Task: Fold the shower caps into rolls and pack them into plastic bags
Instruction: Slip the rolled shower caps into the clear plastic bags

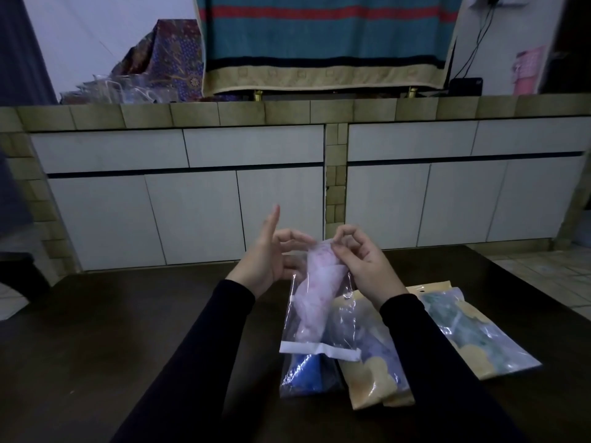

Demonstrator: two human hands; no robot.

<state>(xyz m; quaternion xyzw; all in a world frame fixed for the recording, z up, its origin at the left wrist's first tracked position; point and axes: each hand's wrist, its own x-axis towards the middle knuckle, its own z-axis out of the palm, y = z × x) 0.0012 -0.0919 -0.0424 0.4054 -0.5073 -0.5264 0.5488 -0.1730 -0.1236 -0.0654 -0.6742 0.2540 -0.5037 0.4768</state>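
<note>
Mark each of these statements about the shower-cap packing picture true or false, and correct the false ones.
1. The right hand pinches the top of the bag with the pink cap. True.
2. The left hand grips a pair of scissors. False: it is open and holds nothing.
3. Packed bags lie on the dark table. True.
4. The bag with the green cap is in the person's hands. False: it lies on the table, to the right.
5. The person wears short sleeves. False: long dark sleeves cover both arms.
</note>
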